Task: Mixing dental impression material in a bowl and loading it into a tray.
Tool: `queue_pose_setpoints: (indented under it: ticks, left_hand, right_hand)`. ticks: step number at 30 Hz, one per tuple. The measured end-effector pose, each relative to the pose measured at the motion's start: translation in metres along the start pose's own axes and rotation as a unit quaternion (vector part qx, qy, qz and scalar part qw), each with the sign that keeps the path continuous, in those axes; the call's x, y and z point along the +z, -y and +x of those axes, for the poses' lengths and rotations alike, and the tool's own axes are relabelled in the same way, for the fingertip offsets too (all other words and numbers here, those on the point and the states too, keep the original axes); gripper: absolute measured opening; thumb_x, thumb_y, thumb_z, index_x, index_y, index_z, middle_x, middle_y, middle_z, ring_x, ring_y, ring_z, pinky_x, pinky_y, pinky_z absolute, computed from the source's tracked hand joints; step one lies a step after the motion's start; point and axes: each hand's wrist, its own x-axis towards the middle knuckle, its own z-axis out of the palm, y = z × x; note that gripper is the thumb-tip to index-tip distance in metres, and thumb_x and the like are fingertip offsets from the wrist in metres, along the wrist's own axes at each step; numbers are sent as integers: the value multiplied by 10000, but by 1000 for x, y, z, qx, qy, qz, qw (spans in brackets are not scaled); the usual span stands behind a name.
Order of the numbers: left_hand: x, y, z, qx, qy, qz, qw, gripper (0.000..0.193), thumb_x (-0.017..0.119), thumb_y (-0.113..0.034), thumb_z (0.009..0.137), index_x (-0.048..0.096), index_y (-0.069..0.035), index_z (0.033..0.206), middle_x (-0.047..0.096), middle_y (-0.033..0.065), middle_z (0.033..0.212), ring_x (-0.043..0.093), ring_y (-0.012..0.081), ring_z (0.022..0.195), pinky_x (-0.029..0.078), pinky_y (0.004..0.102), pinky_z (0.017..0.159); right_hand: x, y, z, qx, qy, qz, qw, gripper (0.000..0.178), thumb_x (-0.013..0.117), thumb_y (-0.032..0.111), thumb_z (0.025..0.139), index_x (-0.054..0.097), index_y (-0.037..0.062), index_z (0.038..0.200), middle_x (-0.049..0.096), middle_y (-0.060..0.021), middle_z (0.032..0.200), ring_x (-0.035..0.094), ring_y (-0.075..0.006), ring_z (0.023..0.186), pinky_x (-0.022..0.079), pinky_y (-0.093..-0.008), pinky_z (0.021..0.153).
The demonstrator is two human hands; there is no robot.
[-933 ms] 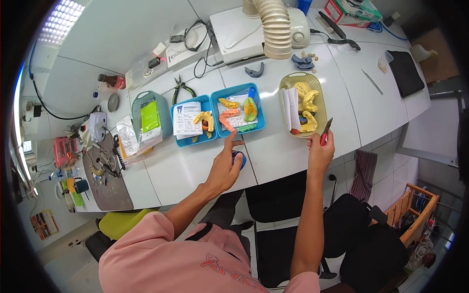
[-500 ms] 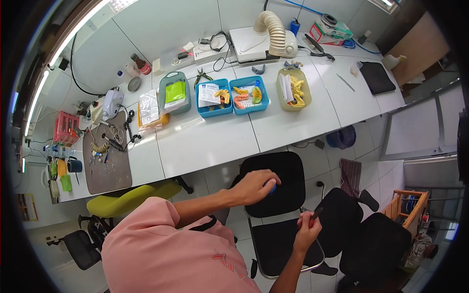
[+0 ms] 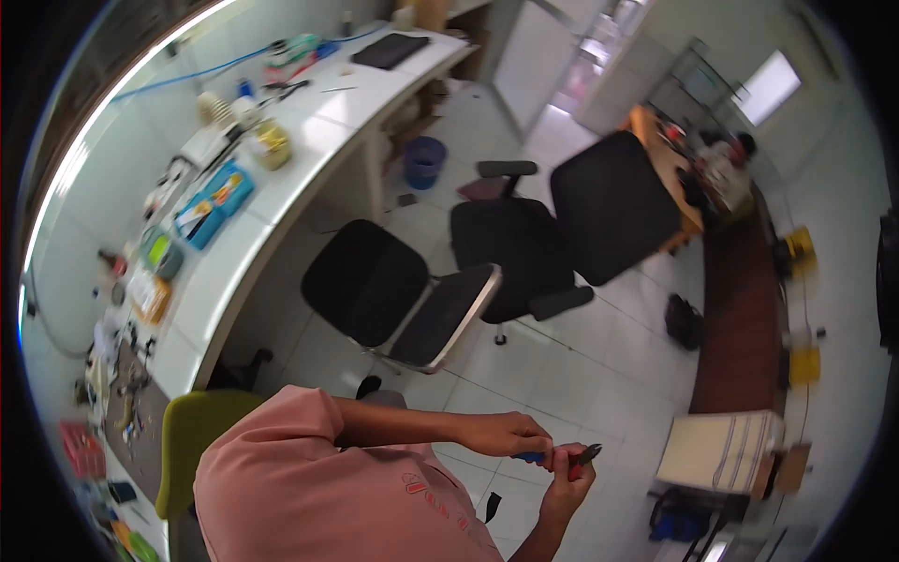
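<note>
Both my hands are close together over the floor, in front of my pink shirt. My left hand is closed on a small blue object, mostly hidden by the fingers. Against it, my right hand is closed around pliers with a red grip, their dark metal jaws sticking out past the fingers. Whether the blue object touches the pliers cannot be made out.
A black chair and a black office chair stand ahead. To the left runs a white workbench with blue baskets and a yellow basket. A green chair is beside me. Another person sits at the far right.
My view has swung right, away from the workbench toward the room. My hands, apart before, have come together, still holding the blue object and the red-gripped pliers.
</note>
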Motion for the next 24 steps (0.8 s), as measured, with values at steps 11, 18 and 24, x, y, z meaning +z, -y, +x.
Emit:
queue_pose_setpoints:
  ticks: [11, 18, 24]
  left_hand:
    - [72, 51, 146, -134, 106, 328, 929, 492, 302, -428, 968, 511, 5, 1072, 515, 206, 1010, 500, 362, 998, 376, 418, 909]
    - [42, 93, 233, -197, 33, 331, 922, 665, 388, -603, 913, 459, 22, 1128, 523, 231, 986, 563, 365, 894, 439, 447, 798]
    - [-11, 79, 343, -127, -49, 298, 945, 554, 522, -508, 901, 518, 13, 1092, 553, 248, 1010, 569, 370, 948, 446, 413, 826]
  right_hand:
    - [-136, -73, -20, 146, -179, 95, 968, 124, 615, 112, 841, 567, 24, 768, 512, -4, 645, 437, -77, 595, 337, -229, 553]
    - [-204, -124, 68, 192, -108, 67, 973, 106, 556, 109, 827, 536, 55, 739, 492, 12, 630, 416, -65, 564, 314, -224, 512]
    - [-271, -133, 194, 193, -65, 10, 979, 171, 584, 192, 863, 558, 69, 747, 511, 32, 635, 426, -42, 578, 313, -213, 508]
